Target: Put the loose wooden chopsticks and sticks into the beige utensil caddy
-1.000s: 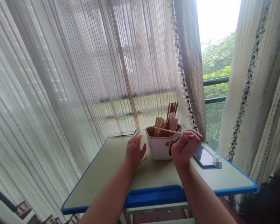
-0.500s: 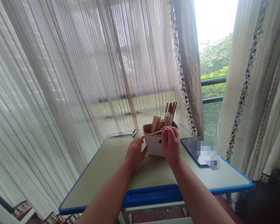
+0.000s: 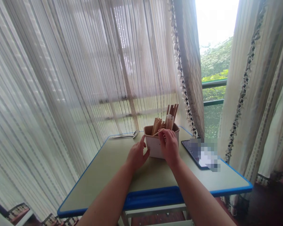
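Note:
A white storage bin [image 3: 153,149] with a tan rim stands on the table [image 3: 103,175]. Bundles of chopsticks [image 3: 157,125] rise out of it, some of them in clear wrapping [image 3: 169,121]. My right hand [image 3: 170,144] is at the bin's front, pinching a thin pale wooden stick, seemingly a chopstick [image 3: 158,133], that lies slanted over the front rim. At the bin's left side is my left hand [image 3: 136,153], thumb and forefinger apart, with the forefinger tip close to the rim; whether it touches I cannot tell. Nothing is in that hand.
A metal slotted ladle [image 3: 127,135] lies at the far left of the table. To the right of the bin lies a dark tablet [image 3: 193,152], partly blurred out. A blue tray edge [image 3: 155,196] runs along the table's front. Sheer curtains [image 3: 85,78] hang close behind.
My right hand has shifted slightly left along the bin's front with the stick. My left forefinger has stretched up toward the rim. The bin stays in place.

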Available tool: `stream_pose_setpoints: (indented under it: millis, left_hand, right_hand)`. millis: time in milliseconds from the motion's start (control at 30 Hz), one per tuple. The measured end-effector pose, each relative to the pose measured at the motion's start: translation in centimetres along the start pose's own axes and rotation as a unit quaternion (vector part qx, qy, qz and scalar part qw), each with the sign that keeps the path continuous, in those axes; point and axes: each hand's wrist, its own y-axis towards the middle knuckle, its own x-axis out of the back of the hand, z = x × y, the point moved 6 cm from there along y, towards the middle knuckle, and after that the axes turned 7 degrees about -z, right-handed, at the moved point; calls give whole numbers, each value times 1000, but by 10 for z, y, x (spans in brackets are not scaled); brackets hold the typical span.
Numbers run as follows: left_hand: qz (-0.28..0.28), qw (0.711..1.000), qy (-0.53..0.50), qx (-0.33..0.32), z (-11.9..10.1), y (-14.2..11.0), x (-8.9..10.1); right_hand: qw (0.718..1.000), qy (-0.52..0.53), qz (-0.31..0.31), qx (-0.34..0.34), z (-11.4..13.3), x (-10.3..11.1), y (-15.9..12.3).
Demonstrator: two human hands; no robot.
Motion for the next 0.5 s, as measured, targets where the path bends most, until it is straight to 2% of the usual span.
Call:
stream_pose_setpoints:
  millis: [300,500]
  left_hand:
    - [4,1000,14,-3,-1,-1,0]
    - [6,1000,13,-2,-1,-1,0]
  right_hand:
    - [999,-41,0,16,-4,-3,-4]
    - [999,-40,5,25,2,-2,-3]
